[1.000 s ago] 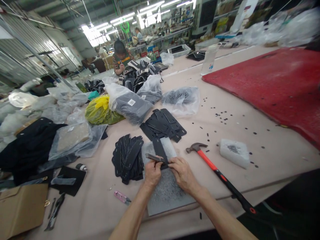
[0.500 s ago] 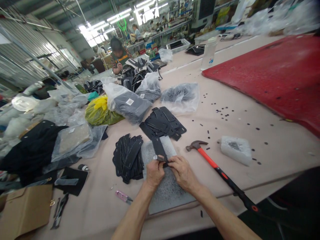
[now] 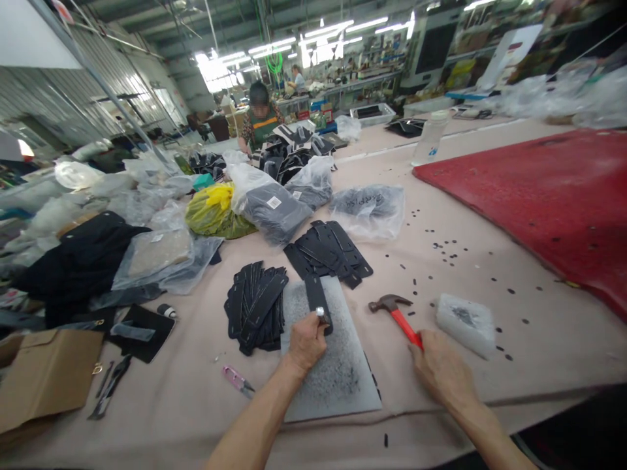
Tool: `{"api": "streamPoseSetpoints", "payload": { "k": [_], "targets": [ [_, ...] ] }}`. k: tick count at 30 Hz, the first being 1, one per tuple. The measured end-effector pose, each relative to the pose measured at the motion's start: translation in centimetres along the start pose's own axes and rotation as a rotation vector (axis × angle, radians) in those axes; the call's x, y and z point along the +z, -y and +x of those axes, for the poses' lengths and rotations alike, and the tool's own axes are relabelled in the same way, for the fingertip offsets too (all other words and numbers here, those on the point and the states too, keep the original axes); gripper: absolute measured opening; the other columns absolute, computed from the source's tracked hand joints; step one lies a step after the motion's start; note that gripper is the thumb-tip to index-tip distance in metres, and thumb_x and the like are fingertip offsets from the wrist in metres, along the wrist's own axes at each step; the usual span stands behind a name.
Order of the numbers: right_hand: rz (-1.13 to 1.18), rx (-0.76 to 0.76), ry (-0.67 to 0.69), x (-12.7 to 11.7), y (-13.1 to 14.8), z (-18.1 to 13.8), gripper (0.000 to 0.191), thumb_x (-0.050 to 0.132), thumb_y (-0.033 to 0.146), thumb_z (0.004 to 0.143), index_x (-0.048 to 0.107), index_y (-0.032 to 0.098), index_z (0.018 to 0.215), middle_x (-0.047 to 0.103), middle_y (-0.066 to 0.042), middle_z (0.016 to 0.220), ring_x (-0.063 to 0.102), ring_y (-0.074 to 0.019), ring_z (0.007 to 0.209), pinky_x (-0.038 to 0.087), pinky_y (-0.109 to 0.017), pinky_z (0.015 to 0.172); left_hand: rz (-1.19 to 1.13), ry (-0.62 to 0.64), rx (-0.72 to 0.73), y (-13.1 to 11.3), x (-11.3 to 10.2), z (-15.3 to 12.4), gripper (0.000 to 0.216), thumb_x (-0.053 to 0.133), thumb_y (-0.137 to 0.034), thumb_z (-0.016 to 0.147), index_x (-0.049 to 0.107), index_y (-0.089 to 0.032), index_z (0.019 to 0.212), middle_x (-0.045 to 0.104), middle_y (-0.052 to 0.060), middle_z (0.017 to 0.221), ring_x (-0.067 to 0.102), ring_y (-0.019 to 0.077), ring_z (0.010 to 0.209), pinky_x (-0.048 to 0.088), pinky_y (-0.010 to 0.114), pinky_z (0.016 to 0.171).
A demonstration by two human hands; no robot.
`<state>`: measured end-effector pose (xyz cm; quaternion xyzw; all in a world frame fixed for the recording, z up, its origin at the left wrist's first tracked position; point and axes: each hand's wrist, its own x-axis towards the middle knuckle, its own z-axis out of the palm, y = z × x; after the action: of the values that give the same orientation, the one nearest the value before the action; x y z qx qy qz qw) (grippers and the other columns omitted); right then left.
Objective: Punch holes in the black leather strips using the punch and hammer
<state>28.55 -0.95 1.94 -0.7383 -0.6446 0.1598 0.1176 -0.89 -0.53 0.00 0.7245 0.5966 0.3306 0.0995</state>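
My left hand [image 3: 306,341] is closed round a small metal punch [image 3: 320,313] stood upright on a black strap piece [image 3: 317,297]. The strap lies on a grey cutting pad [image 3: 337,372]. My right hand [image 3: 441,372] is wrapped round the red-and-black handle of a hammer [image 3: 398,315], whose head rests on the table to the right of the pad. A pile of black strap pieces [image 3: 255,305] lies left of the pad, and another pile [image 3: 329,251] lies behind it.
A white block [image 3: 465,323] sits right of the hammer among scattered black punched dots. A red mat [image 3: 539,189] covers the far right. Plastic bags [image 3: 274,205], a yellow bag [image 3: 213,209], a cardboard box [image 3: 44,375] and pink snips [image 3: 238,380] lie left. A person [image 3: 262,121] works far back.
My right hand left the strap and moved right to grip the hammer handle. My left hand turned the punch upright on the strap. The camera view shifted slightly.
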Motion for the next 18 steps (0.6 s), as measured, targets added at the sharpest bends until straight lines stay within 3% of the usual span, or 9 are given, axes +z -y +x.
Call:
{"api": "streamPoseSetpoints", "payload": {
  "k": [5, 8, 10, 14, 16, 18],
  "targets": [
    [0.588, 0.284, 0.44, -1.2, 1.0, 0.7, 0.014, 0.056, 0.028, 0.073, 0.042, 0.023, 0.071, 0.049, 0.003, 0.058, 0.051, -0.0146, 0.052, 0.041, -0.026, 0.05, -0.011, 0.015, -0.011, -0.8, -0.7, 0.3, 0.014, 0.054, -0.008, 0.08, 0.059, -0.02, 0.087, 0.069, 0.004, 0.076, 0.067, 0.0199, 0.071, 0.051, 0.028, 0.064],
    [0.745, 0.298, 0.455, -3.3, 4.0, -0.3, 0.016, 0.049, 0.037, 0.079, 0.041, 0.024, 0.073, 0.045, 0.006, 0.051, 0.04, -0.0114, 0.04, 0.033, -0.023, 0.039, -0.023, 0.01, 0.0, -1.1, -0.9, 0.4, 0.015, 0.055, -0.007, 0.078, 0.058, -0.02, 0.085, 0.068, 0.004, 0.075, 0.066, 0.0188, 0.069, 0.049, 0.027, 0.062],
    [0.714, 0.113, 0.277, -5.6, 6.2, -1.2, 0.024, 0.043, 0.045, 0.086, 0.045, 0.024, 0.076, 0.047, 0.005, 0.053, 0.04, -0.0113, 0.04, 0.032, -0.023, 0.039, -0.029, 0.004, 0.003, -1.1, -1.0, 0.3, 0.016, 0.054, -0.006, 0.078, 0.057, -0.02, 0.085, 0.067, 0.003, 0.074, 0.065, 0.0179, 0.068, 0.048, 0.026, 0.061],
    [0.379, -0.483, -0.188, -10.3, 9.7, -2.6, 0.027, 0.041, 0.043, 0.094, 0.055, 0.021, 0.087, 0.053, 0.002, 0.06, 0.051, -0.0126, 0.05, 0.038, -0.025, 0.05, -0.043, -0.006, 0.0, -1.0, -0.9, 0.3, 0.015, 0.054, -0.005, 0.078, 0.056, -0.02, 0.083, 0.066, 0.003, 0.073, 0.064, 0.0172, 0.067, 0.046, 0.026, 0.061],
    [0.202, -0.713, -0.274, -11.6, 10.8, -2.9, 0.023, 0.041, 0.037, 0.096, 0.057, 0.021, 0.09, 0.055, 0.002, 0.06, 0.051, -0.0125, 0.048, 0.035, -0.026, 0.049, -0.06, -0.009, 0.011, -0.9, -0.9, 0.3, 0.017, 0.053, -0.005, 0.078, 0.056, -0.02, 0.084, 0.065, 0.003, 0.073, 0.065, 0.0176, 0.068, 0.047, 0.026, 0.061],
    [0.058, -0.839, -0.252, -11.9, 11.4, -3.0, 0.023, 0.041, 0.033, 0.097, 0.055, 0.022, 0.083, 0.054, 0.002, 0.058, 0.048, -0.0122, 0.044, 0.03, -0.028, 0.046, -0.077, -0.018, 0.021, -0.8, -0.8, 0.2, 0.018, 0.052, -0.004, 0.078, 0.056, -0.02, 0.086, 0.065, 0.003, 0.074, 0.065, 0.0184, 0.07, 0.047, 0.027, 0.062]
  ]
}}
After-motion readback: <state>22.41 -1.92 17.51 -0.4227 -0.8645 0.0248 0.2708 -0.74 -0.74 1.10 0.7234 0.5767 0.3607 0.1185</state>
